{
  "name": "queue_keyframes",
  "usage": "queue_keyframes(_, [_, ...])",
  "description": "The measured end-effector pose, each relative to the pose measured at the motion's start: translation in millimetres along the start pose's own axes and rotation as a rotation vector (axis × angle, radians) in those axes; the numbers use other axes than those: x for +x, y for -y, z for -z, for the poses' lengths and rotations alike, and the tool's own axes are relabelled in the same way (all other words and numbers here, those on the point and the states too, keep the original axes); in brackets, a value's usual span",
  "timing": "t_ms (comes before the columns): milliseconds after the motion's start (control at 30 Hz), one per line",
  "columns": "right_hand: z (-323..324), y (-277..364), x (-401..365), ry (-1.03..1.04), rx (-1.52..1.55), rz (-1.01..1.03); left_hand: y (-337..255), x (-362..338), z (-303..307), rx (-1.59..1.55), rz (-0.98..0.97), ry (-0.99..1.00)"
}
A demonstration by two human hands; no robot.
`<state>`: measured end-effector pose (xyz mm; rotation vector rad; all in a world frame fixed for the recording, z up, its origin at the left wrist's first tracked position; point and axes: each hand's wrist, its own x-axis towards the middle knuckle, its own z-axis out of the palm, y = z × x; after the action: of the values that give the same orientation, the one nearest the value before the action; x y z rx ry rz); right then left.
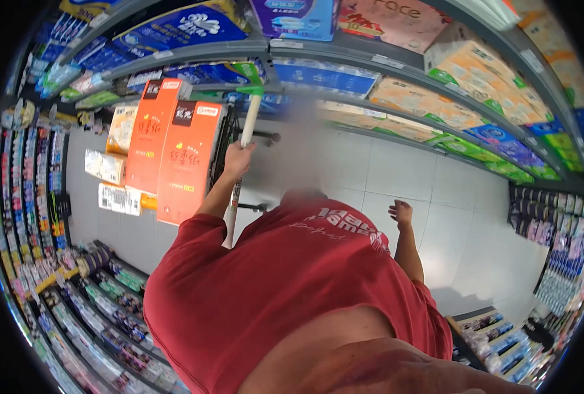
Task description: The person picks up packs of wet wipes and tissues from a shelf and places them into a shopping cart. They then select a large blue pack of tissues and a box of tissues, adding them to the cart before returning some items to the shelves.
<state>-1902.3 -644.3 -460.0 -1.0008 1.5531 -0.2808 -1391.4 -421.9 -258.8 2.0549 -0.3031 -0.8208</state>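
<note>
My left hand (239, 159) is wrapped round the pale push handle (251, 118) of a cart, which has a green end cap (250, 90). Just left of that hand, two tall orange cartons (188, 161) rest on the cart, with white-and-orange packs (113, 167) beside them. Part of the cart's dark frame (221, 141) and its wheels show behind the cartons. My right hand (402, 211) hangs over the tiled floor at my side, fingers loosely apart, holding nothing. My red shirt fills the lower middle of the view.
Ahead, shelves (377, 59) carry packs of tissue in blue, orange and green. Racks of small packaged goods (33, 190) line the left side, and more stand at the lower left (102, 308). A further display (561, 243) is at the right. Grey tiles (462, 217) cover the floor.
</note>
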Motion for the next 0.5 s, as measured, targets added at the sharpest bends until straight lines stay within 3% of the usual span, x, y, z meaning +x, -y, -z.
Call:
queue_keyframes(133, [-14, 44, 19, 0.069, -0.076, -0.007, -5, -3, -18, 0.155, -0.014, -0.073])
queue_keyframes(500, [-12, 92, 91, 0.242, -0.288, 0.045, -21, -53, -65, 0.008, -0.005, -0.234])
